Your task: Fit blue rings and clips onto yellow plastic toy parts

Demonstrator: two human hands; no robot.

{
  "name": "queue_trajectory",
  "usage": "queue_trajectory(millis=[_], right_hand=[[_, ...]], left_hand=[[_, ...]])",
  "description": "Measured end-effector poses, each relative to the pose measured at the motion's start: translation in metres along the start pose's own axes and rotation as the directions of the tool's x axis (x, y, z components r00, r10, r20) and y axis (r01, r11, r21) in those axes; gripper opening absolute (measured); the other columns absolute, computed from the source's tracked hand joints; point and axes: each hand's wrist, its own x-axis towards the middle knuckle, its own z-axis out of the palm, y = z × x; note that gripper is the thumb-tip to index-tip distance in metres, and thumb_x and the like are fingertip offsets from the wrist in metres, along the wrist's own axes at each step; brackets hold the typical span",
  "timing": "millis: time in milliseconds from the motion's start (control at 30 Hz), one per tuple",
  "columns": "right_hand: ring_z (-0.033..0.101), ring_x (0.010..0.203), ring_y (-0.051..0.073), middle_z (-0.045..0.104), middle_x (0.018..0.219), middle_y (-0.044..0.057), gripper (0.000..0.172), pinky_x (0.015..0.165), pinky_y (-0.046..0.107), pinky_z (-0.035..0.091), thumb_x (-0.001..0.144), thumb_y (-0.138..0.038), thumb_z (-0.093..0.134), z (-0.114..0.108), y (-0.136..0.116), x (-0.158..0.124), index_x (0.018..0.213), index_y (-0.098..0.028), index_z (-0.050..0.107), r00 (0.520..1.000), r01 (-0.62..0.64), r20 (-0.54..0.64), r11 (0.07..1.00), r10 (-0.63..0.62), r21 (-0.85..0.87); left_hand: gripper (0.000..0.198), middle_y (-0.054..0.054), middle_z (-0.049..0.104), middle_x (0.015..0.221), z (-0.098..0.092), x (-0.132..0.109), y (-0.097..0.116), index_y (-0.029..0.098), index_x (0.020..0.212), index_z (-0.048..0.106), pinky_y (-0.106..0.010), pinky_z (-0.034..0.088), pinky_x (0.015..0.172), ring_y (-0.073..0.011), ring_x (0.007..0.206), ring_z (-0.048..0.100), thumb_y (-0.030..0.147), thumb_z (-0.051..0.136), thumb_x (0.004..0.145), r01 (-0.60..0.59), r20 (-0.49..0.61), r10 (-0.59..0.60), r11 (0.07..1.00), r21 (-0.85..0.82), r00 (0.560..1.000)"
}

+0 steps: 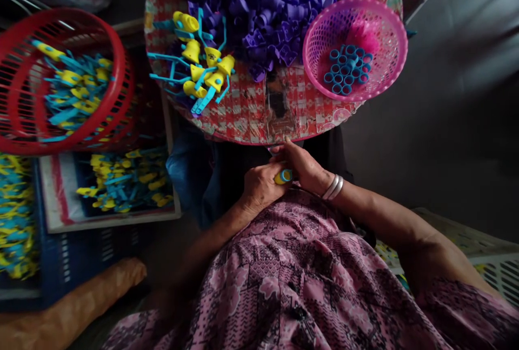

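the left hand (259, 187) and right hand (305, 167) pinch a small yellow-and-blue plastic piece (283, 177) between closed fingers; held low and close, it stays steady

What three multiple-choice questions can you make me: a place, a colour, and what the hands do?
1. Where is the pink basket? A on the round checked table; B inside the red basket; C on the floor.
2. What colour are the rings in it? A green; B blue; C orange.
3. What are the left hand and right hand doing? A holding a yellow-and-blue plastic piece; B lying apart; C gripping scissors.

A, it sits on the table. B, they look blue. A, the piece shows between both hands.
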Motion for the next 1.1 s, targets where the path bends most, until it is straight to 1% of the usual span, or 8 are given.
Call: queue_trajectory(millis=[100,233,333,600,733,833,933,1100], right_hand=[[0.061,0.069,0.017,0.066,0.076,0.001,0.048,0.068,0.029,0.052,0.104,-0.065,0.056,0.003,0.008,0.003,0.09,-0.02,0.07,0.997,0.048,-0.052,0.996,-0.052,-0.078],[0.058,0.072,0.015,0.064,0.076,-0.001,0.033,0.071,0.028,0.05,0.104,-0.042,0.06,0.005,0.022,0.005,0.081,-0.02,0.071,0.987,0.086,-0.116,0.98,-0.108,-0.179],[0.056,0.072,0.015,0.063,0.075,-0.001,0.027,0.07,0.027,0.049,0.102,-0.034,0.06,0.003,0.029,0.005,0.081,-0.021,0.071,0.978,0.138,-0.122,0.966,-0.167,-0.221],[0.057,0.071,0.014,0.064,0.074,-0.002,0.024,0.069,0.025,0.048,0.099,-0.037,0.062,-0.001,0.031,0.004,0.084,-0.021,0.072,0.979,0.14,-0.116,0.971,-0.165,-0.195],[0.059,0.071,0.016,0.065,0.076,0.001,0.04,0.067,0.026,0.051,0.1,-0.055,0.061,-0.002,0.023,0.0,0.084,-0.02,0.07,0.992,0.088,-0.075,0.986,-0.1,-0.139],[0.06,0.073,0.018,0.067,0.078,0.003,0.048,0.068,0.029,0.051,0.1,-0.062,0.059,0.001,0.023,0.0,0.08,-0.02,0.07,0.988,0.069,-0.118,0.975,-0.096,-0.212],[0.06,0.079,0.019,0.066,0.082,0.003,0.045,0.075,0.031,0.052,0.1,-0.059,0.058,0.002,0.031,0.001,0.077,-0.021,0.069,0.972,0.138,-0.134,0.932,-0.193,-0.336],[0.059,0.087,0.019,0.063,0.088,0.002,0.032,0.084,0.03,0.051,0.099,-0.043,0.051,-0.006,0.044,0.002,0.081,-0.024,0.068,0.942,0.318,0.032,0.855,-0.335,-0.41]], left_hand=[[0.015,-0.009,0.084,0.089,0.006,-0.002,-0.001,0.021,0.094,0.081,-0.03,0.049,0.068,-0.0243,0.076,0.077,0.032,0.08,0.084,-0.012,0.051,0.009,0.999,0.052,0.999],[0.019,-0.01,0.082,0.081,0.018,-0.005,-0.008,0.019,0.087,0.079,-0.031,0.048,0.065,-0.0253,0.072,0.076,0.037,0.081,0.081,-0.007,0.073,0.003,0.999,0.049,0.997],[0.018,-0.011,0.082,0.08,0.026,-0.009,-0.013,0.019,0.083,0.079,-0.032,0.047,0.063,-0.0266,0.071,0.077,0.037,0.08,0.08,-0.003,0.093,-0.003,0.998,0.065,0.996],[0.017,-0.011,0.082,0.081,0.029,-0.01,-0.012,0.02,0.086,0.081,-0.032,0.047,0.064,-0.0264,0.073,0.077,0.034,0.082,0.078,-0.009,0.092,-0.004,0.99,0.143,0.996],[0.019,-0.011,0.084,0.088,0.026,-0.009,-0.007,0.022,0.097,0.083,-0.032,0.046,0.064,-0.0276,0.078,0.079,0.038,0.079,0.086,0.01,0.081,-0.019,0.993,0.117,0.997],[0.022,-0.012,0.084,0.089,0.025,-0.009,-0.004,0.022,0.098,0.084,-0.033,0.047,0.064,-0.03,0.079,0.079,0.04,0.08,0.087,0.064,0.103,-0.079,0.988,0.142,0.991],[0.025,-0.014,0.084,0.091,0.026,-0.01,-0.004,0.021,0.1,0.085,-0.034,0.049,0.066,-0.0317,0.082,0.08,0.04,0.08,0.086,0.062,0.139,-0.085,0.985,0.163,0.987],[0.027,-0.015,0.084,0.091,0.027,-0.016,-0.01,0.018,0.099,0.086,-0.036,0.052,0.069,-0.0332,0.084,0.08,0.039,0.082,0.083,-0.001,0.179,-0.028,0.987,0.158,0.983]])
